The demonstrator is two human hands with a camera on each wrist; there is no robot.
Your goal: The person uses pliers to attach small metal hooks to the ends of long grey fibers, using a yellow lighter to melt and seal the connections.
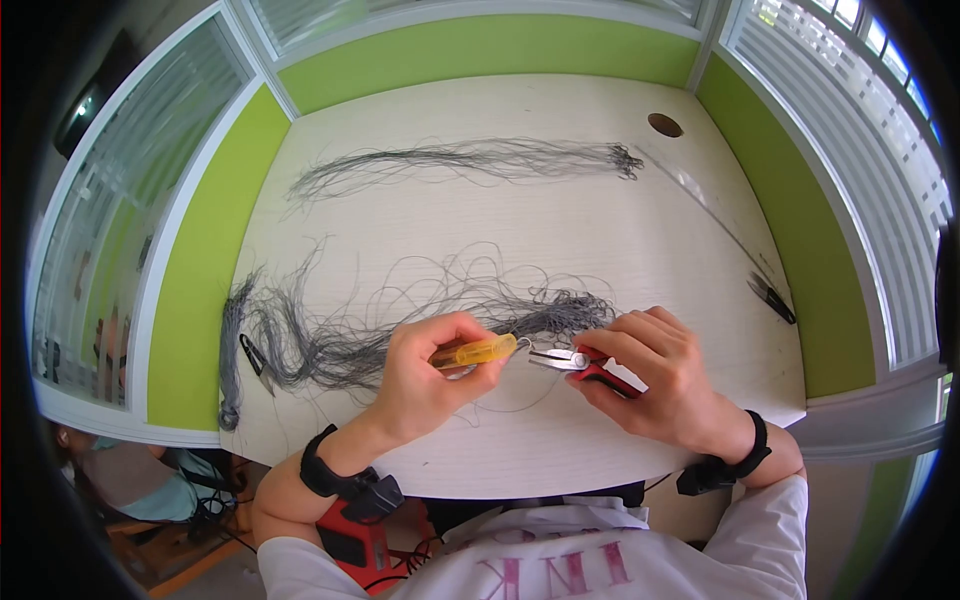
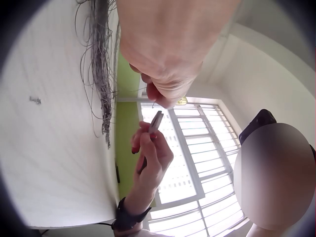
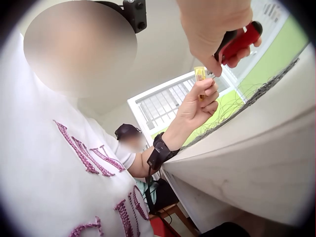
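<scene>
In the head view my left hand grips a tool with a translucent yellow handle, whose other end is hidden in the fist. A small hooked wire end sticks out by its thumb and fingertip. Facing it, my right hand holds red-and-black-handled pliers, their silver tips pointing left, close to that wire end. Both hands are over the near side of a tangled bundle of thin grey wires. From the right wrist, the pliers' red handle shows in the curled fingers.
Another wire bundle lies across the back of the white table, and a third along its left edge. Black-handled snips lie at the left, a second pair at the right. Green partitions enclose the table.
</scene>
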